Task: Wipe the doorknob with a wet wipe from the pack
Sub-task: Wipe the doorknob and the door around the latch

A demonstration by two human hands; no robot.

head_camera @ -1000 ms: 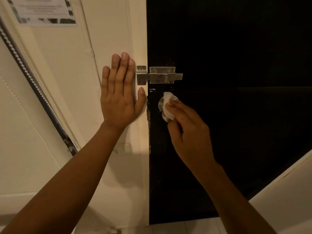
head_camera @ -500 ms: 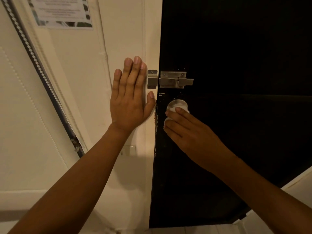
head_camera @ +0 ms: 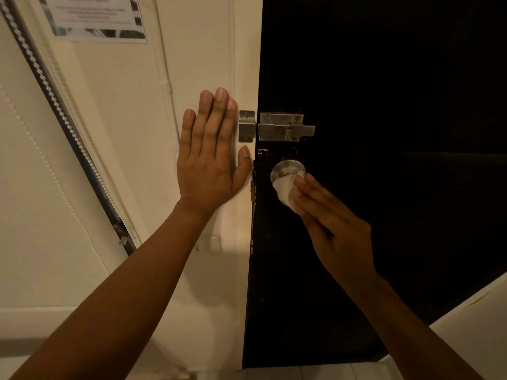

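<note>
Doorknob (head_camera: 286, 170): round, metal, mounted on black door (head_camera: 384, 187) near its left edge, directly below slide bolt (head_camera: 285, 130). Wet wipe (head_camera: 285, 189): white, bunched, pressed against doorknob's lower right side. Right hand (head_camera: 329, 220): below and right of doorknob, fingers (head_camera: 307, 185) extended, closed over wet wipe and pressing it to doorknob. Left hand (head_camera: 211, 157): left of doorknob, flat on cream frame (head_camera: 244, 64), fingers spread, holding nothing; thumb tip near door edge.
</note>
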